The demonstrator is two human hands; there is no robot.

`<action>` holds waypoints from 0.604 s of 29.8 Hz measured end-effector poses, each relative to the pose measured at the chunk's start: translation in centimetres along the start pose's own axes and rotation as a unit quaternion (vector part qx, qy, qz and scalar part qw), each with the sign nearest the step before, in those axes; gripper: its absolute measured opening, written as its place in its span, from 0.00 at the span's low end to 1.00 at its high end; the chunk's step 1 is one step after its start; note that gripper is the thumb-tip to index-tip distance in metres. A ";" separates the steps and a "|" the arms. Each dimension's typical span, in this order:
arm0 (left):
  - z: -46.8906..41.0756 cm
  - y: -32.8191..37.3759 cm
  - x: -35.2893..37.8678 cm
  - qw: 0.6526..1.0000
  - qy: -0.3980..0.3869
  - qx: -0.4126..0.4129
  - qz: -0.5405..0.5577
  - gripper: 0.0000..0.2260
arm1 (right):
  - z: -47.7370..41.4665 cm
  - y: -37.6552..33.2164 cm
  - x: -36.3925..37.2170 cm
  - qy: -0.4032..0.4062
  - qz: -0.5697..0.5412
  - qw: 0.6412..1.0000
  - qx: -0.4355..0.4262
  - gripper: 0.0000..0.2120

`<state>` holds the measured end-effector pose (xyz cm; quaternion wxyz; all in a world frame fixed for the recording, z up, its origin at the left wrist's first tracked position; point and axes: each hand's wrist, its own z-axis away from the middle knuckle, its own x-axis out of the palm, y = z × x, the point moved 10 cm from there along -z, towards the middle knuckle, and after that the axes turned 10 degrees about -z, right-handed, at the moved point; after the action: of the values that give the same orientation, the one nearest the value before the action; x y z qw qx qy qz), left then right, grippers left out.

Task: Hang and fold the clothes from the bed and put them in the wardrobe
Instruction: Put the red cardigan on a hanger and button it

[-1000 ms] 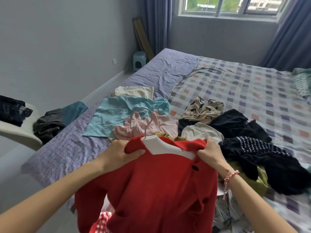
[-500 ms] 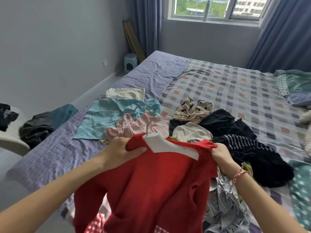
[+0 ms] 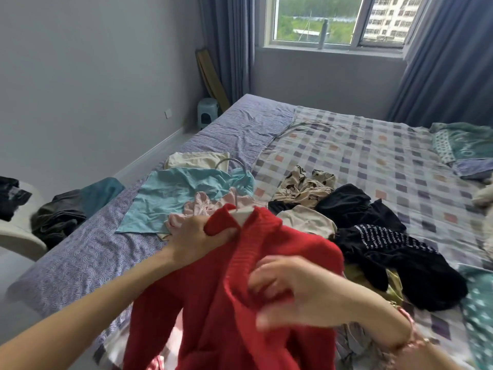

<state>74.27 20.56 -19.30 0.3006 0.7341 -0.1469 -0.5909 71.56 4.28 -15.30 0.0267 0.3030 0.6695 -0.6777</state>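
A person at the bed [image 3: 346, 145] holds a red cardigan [image 3: 226, 316] above the heaped clothes [image 3: 354, 206], its neck draped over a white hanger [image 3: 241, 212]. The left hand [image 3: 194, 236] clenches the knit at the collar beside the hanger, while the right hand [image 3: 288, 292] is blurred at the front edge, fingers curled, and whether they grasp the knit cannot be told. The heavy knit looks only partly seated, so a loosened left grip could let one shoulder slide off and drop the cardigan back onto the pile.
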 end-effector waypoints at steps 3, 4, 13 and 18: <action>-0.1 1.2 -3.3 0.997 0.065 0.029 0.043 0.20 | 0.1 3.0 -9.9 0.297 0.172 0.939 -0.012 0.23; -0.1 2.0 -3.9 0.995 0.072 0.045 0.046 0.20 | -0.3 4.4 -11.5 0.312 0.190 0.930 0.032 0.29; -0.1 5.7 -3.5 0.986 0.005 0.160 -0.048 0.06 | -3.1 2.0 -7.3 0.207 0.247 0.946 0.020 0.20; -1.8 5.2 -5.8 0.980 0.029 0.167 -0.104 0.18 | -1.2 0.8 -11.9 0.326 0.148 0.934 0.021 0.15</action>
<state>75.20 20.33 -11.39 0.1150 0.8020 -0.1571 -0.5647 82.06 0.92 -10.58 -0.0991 0.6034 0.5745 -0.5442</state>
